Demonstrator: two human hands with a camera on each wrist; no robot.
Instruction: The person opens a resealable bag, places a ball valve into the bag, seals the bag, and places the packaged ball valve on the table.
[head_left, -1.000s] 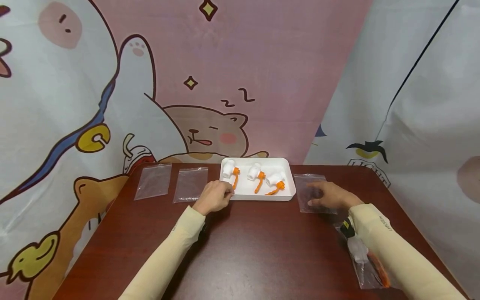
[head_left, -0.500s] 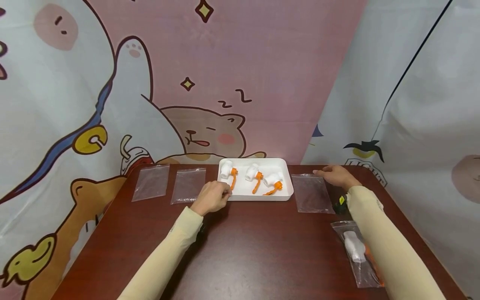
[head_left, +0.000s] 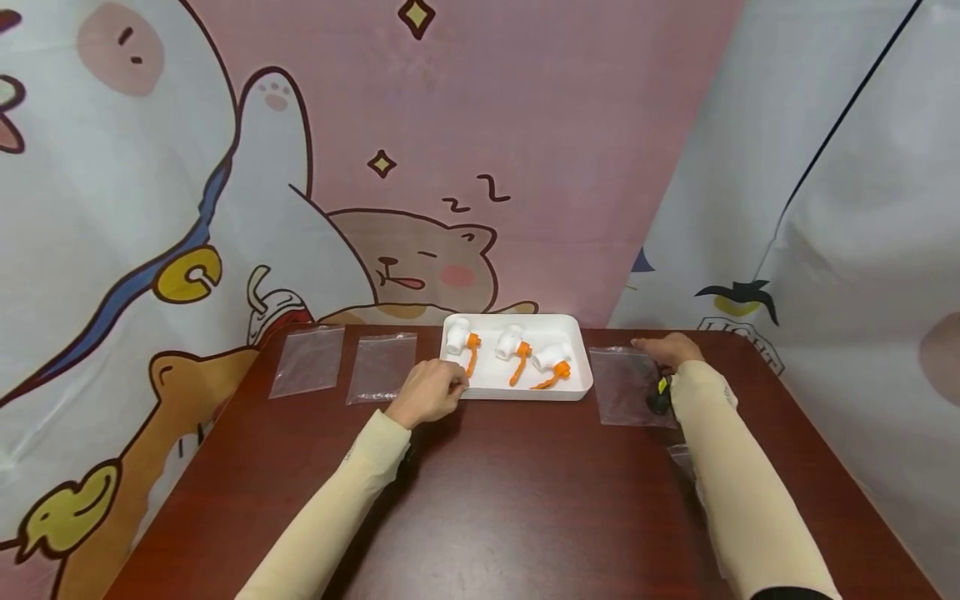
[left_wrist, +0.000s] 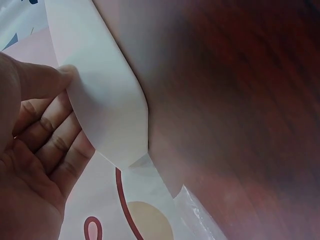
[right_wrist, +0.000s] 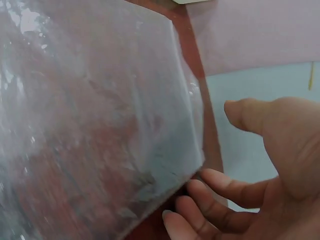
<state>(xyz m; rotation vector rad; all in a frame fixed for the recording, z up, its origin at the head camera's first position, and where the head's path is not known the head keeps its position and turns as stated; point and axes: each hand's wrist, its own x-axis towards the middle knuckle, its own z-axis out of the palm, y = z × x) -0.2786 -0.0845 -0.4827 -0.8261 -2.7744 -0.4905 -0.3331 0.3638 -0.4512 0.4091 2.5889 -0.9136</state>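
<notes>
A white tray [head_left: 525, 394] stands at the back middle of the table. In it lie three white plastic pieces [head_left: 508, 342], each with an orange cap-like part and tail. My left hand [head_left: 429, 392] is at the tray's front left corner; in the left wrist view its thumb presses one side of the tray wall [left_wrist: 107, 100], fingers behind. Right of the tray lies a clear plastic bag [head_left: 624, 387]. At that bag's far right corner is my right hand [head_left: 672, 350]. In the right wrist view its fingertips [right_wrist: 212, 177] touch the bag's edge, the thumb held apart.
Two clear bags [head_left: 307, 362] lie flat left of the tray. Another bag [head_left: 682, 458] shows only partly from under the right sleeve [head_left: 742, 475]. A cartoon-printed curtain [head_left: 555, 167] hangs directly behind the table.
My right hand has moved from over the middle of the bag to its far right corner. The right forearm now covers most of the filled bag. The left hand stays at the tray.
</notes>
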